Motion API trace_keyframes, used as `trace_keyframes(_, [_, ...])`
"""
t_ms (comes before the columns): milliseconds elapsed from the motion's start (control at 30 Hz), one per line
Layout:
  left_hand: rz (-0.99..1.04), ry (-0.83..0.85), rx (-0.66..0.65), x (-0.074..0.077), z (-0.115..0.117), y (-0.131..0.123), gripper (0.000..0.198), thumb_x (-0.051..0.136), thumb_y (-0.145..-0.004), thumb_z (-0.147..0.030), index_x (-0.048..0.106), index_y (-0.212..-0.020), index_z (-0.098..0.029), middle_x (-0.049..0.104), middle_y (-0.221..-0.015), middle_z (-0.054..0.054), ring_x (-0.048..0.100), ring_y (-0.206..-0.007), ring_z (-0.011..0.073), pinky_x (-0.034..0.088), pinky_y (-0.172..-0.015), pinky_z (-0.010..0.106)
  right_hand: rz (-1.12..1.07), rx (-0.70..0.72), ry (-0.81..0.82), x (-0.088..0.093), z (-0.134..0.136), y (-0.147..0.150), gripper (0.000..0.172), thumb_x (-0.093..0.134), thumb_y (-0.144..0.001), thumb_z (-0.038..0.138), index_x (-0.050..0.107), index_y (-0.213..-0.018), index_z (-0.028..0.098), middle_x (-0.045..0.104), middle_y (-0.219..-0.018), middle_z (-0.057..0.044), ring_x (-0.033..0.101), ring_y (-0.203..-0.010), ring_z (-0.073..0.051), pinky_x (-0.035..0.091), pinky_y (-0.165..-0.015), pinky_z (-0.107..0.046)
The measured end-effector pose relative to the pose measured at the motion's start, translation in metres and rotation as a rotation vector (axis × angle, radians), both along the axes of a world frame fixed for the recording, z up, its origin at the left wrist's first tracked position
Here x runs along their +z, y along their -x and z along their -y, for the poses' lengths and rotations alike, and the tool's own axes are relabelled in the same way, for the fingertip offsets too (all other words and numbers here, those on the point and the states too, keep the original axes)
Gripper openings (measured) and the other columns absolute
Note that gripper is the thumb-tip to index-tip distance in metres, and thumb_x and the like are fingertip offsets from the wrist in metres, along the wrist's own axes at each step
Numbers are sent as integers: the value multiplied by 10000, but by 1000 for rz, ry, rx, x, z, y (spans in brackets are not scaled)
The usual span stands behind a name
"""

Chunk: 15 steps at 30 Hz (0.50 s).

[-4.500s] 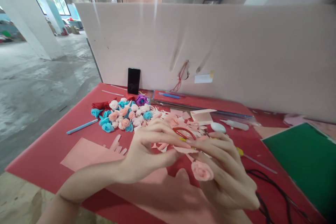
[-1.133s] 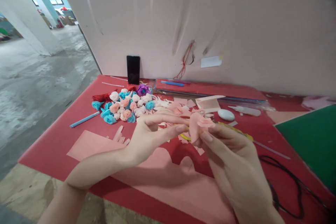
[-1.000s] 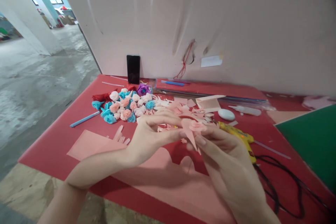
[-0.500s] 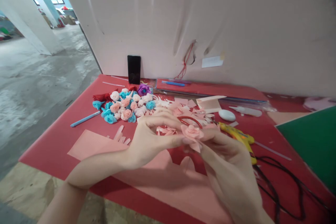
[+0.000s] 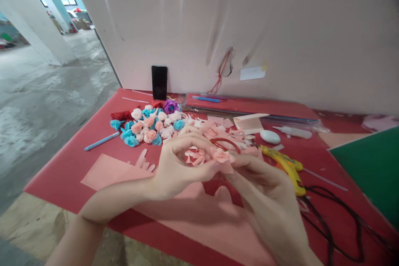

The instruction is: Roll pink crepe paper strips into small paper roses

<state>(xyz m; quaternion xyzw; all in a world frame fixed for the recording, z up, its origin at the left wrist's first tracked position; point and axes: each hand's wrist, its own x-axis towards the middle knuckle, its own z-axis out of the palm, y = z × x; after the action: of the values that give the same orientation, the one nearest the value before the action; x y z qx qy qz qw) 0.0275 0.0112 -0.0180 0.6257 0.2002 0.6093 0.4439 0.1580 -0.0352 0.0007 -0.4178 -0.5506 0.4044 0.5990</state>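
A small pink paper rose [image 5: 223,158] is held up between both hands over the table. My left hand [image 5: 179,164] pinches its left side with thumb and fingertips. From the right, my right hand [image 5: 264,193] grips the rose's lower part between thumb and fingers. Beneath the hands lies a large pink paper sheet [image 5: 199,224] with a curved cut edge. Pink paper scraps [image 5: 195,157] and red-handled scissors [image 5: 225,144], partly covered, lie just behind the rose. A yellow glue gun [image 5: 288,168] rests beside my right hand.
Finished paper roses [image 5: 149,122] in white, pink and blue are heaped at back left, near a blue pen [image 5: 101,141]. A phone [image 5: 159,83] leans on the white panel. At right are a white oval object [image 5: 269,136], a glue bottle [image 5: 293,132], black cable [image 5: 330,216] and green board [image 5: 370,170].
Both hands have brought the rose slightly left, and it has turned a little between the fingers. The left fingertips now sit closer against its petals.
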Motion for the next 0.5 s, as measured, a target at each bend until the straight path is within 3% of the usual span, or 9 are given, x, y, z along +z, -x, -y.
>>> trace_keyframes(233, [-15, -85, 37, 2, -1, 0, 94, 725, -736, -198, 643, -690, -209, 635, -630, -18, 504, -642, 128, 419, -664, 310, 168, -61, -91, 10, 1, 2, 104, 669, -709, 152, 665, -684, 252, 712, -626, 22, 672, -534, -153, 550, -457, -214])
trace_keyframes(500, [-17, -89, 17, 7, 2, -2, 155, 730, -757, -237, 604, -675, -196, 609, -612, -22, 520, -621, 116, 426, -681, 316, 177, -96, -127, 9, 3, 2, 174, 638, -755, 131, 635, -630, 252, 681, -581, 42, 663, -525, -134, 550, -470, -187])
